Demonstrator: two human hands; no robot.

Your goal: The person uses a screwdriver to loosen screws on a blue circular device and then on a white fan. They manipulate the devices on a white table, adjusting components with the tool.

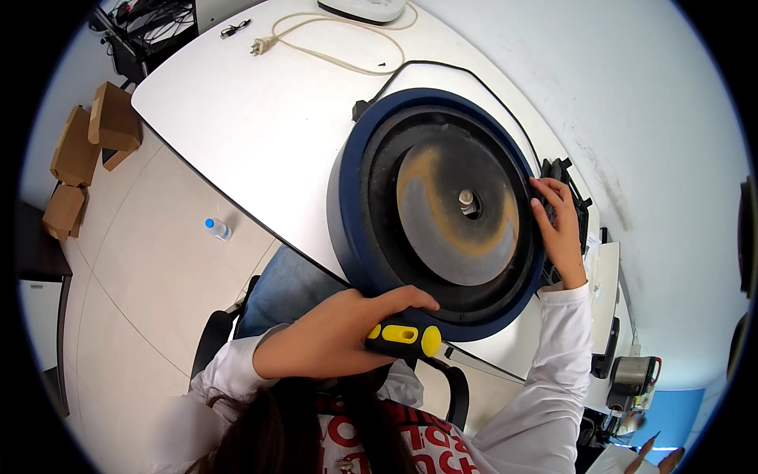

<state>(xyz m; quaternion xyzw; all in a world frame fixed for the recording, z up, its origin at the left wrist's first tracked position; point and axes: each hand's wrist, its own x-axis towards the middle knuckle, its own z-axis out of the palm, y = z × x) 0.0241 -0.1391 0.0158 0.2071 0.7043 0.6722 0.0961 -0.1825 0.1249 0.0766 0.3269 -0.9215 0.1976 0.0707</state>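
Grips black-and-yellow tool handle [403, 338] in curled left hand [328, 336]; holds it beside near rim of round blue appliance [346, 213]. Touches right-hand rim with loosely spread right hand [561, 229].

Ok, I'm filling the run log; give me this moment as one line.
left hand: holding yellow-black handle | right hand: touching round blue appliance | appliance: on white table, grey plate exposed

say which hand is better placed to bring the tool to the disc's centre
Likely the left hand: it holds the yellow-black tool, while the right hand holds no tool and rests at the right of the blue rim.
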